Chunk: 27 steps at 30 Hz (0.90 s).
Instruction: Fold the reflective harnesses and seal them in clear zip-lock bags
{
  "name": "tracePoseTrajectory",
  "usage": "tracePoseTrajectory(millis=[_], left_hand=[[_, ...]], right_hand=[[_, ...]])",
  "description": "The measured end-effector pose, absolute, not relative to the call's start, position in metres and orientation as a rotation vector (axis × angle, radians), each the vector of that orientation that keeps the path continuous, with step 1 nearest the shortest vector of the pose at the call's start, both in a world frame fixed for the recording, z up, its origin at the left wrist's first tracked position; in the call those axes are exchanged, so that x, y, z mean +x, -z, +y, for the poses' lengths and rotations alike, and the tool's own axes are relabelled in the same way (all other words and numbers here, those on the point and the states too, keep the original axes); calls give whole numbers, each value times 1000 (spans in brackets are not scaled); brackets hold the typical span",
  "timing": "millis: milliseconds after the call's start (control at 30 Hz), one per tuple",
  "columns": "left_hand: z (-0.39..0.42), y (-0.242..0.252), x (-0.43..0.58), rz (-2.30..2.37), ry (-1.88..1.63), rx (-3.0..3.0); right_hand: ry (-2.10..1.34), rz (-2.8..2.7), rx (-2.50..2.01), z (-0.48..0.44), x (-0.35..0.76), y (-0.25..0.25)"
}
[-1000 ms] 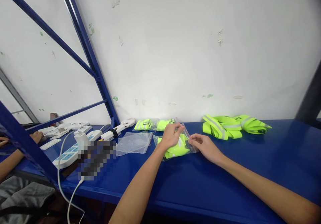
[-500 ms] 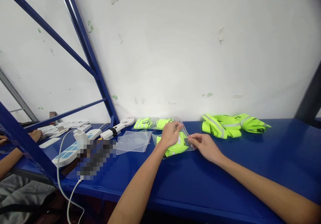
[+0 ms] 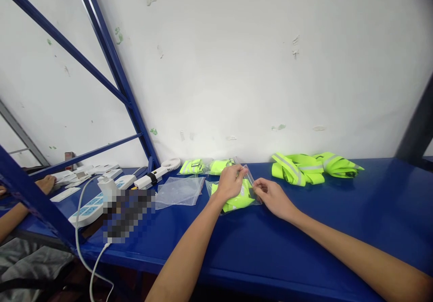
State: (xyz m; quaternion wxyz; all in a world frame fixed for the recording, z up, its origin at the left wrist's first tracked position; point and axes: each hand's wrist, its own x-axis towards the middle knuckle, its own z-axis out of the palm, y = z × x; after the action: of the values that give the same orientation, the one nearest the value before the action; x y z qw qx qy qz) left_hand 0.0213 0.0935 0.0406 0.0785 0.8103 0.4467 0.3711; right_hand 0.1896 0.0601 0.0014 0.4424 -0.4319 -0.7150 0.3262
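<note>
A clear plastic bag with a folded neon-yellow reflective strap inside lies on the blue table. My left hand pinches the top edge of this bag, its fingers closed. At the bag's right edge, my right hand has thumb and fingertips pressed together on the plastic. Behind my left hand sit two more bagged yellow bundles. Flat clear bags lie to the left. Loose yellow straps with grey stripes rest at the back right.
A white power strip with cables, a small white fan and a pixelated item occupy the left side. Blue metal frame bars rise there. Beyond them, another person's hand is near white devices. A white wall stands behind.
My right fingertips have shifted slightly up and left along the bag's edge. My left hand keeps its grip on the bag. The camera view has moved slightly.
</note>
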Motion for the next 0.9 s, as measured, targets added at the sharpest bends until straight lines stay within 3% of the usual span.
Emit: tracePoseTrajectory(millis=[100,300,533,900], left_hand=[[90,-42,22,1304,-1083,2438],[89,-43,24,1237,-1107,2425],[90,-48,21,1226,-1378,2199],[109,-39,14,1195,-1469,1975]], right_hand=[[-893,-1808,-991,59,192,-1],[-704,-1869,-1011,54,190,1],[-487,-1901,-1069,59,184,-10],[-544,-2049,-1058,52,199,-17]])
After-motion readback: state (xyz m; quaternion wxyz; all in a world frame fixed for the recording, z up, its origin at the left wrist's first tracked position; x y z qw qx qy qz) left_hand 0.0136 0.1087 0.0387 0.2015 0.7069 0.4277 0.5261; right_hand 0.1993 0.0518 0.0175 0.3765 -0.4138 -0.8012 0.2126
